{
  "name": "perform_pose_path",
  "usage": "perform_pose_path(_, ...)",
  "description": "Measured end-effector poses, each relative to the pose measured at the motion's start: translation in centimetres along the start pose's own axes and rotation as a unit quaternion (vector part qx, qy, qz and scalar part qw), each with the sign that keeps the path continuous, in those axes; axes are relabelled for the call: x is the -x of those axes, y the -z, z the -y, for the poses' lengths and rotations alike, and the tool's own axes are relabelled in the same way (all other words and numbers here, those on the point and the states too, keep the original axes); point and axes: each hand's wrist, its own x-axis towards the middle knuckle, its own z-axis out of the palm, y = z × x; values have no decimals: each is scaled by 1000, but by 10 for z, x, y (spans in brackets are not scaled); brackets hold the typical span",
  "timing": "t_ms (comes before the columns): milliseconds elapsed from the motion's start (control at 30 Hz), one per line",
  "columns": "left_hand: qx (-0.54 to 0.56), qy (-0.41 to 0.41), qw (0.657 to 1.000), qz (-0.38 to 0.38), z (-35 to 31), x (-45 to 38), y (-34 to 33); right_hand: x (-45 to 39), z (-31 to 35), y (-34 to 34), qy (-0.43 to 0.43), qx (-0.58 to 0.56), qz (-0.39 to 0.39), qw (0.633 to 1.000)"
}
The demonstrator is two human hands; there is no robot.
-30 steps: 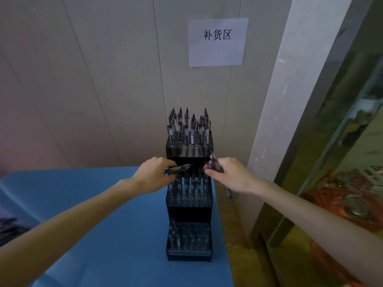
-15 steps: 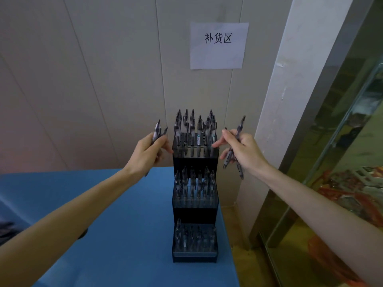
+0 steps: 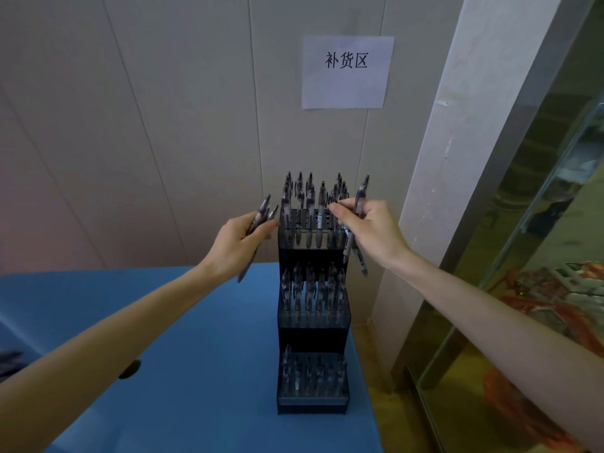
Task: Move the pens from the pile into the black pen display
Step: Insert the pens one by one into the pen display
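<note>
- Black, three-tiered pen display stood on the blue table, its tiers holding upright pens.
- I saw my left hand gripping a few pens beside the top tier.
- My right hand clutched more pens, fingertips at the top tier.

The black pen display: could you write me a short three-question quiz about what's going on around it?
1. True or false: both hands hold pens.
2. Which hand reaches the top tier of the black pen display? A) left B) right
3. Fill in: the display stands on a ____ table.

Key:
1. True: the left hand and right hand each hold pens.
2. B
3. Blue, the blue table.
</note>
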Motion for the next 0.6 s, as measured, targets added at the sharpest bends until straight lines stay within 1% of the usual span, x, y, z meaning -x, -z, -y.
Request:
perform_pose_path(133,-40,-2,999,6,3,-1,5,-1,-2,-6,8,-29,-56,998)
perform_pose_path(300,12,19,999,30,1,-6,1,0,-1,-16,-5,-74,-87,993)
perform_pose_path(467,56,41,997,29,2,-5,-3,0,-6,-20,-85,-133,-126,979)
perform_pose_path(533,66,46,997,22,3,-6,-3,1,-8,-20,-98,-143,-127,977)
perform_pose_path(600,77,52,996,15,7,-8,-2,2,-12,-18,-88,-135,-111,981)
